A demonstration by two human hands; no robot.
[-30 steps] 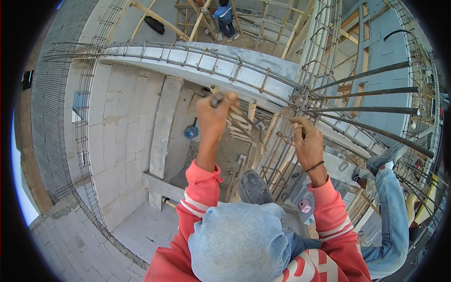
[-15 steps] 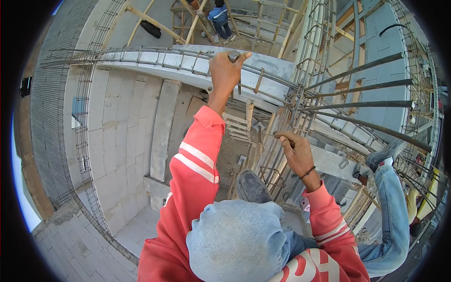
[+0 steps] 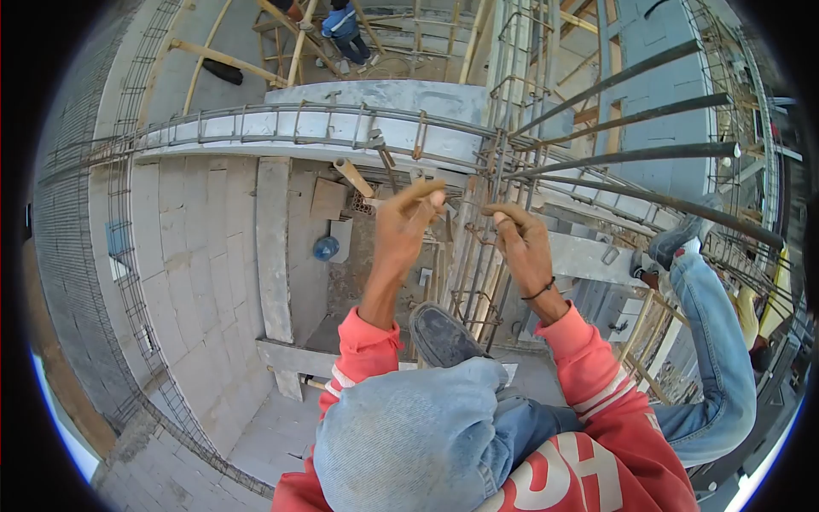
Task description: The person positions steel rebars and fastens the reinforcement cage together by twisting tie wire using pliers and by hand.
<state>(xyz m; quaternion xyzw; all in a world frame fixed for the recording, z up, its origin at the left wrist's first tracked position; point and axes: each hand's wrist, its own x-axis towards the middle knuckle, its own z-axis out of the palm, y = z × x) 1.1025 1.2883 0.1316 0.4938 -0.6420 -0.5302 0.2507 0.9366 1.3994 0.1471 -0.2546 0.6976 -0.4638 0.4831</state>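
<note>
My left hand (image 3: 403, 229) is raised in front of the rebar cage, thumb and fingers pinched together; what it pinches, if anything, is too small to make out. Close by on the right, my right hand (image 3: 522, 243) also pinches, holding what looks like a thin wire that barely shows. The two sets of fingertips face each other with a small gap between. A pair of pincers (image 3: 382, 150) hangs on the horizontal rebar cage (image 3: 281, 119), its handles pointing down just above my left hand. Behind my right hand rise the bars of an upright rebar column (image 3: 478, 256).
Several thick bars (image 3: 648, 155) jut out at the right, near my right hand. My shoe (image 3: 444, 334) is over a deep drop beside a block wall (image 3: 205, 247). A blue round object (image 3: 326, 248) lies below. Another person (image 3: 343, 34) stands at the far top.
My left hand has left the pincers, which stay on the rebar, and has come down beside my right hand. My right hand has risen slightly leftward. The view has shifted too.
</note>
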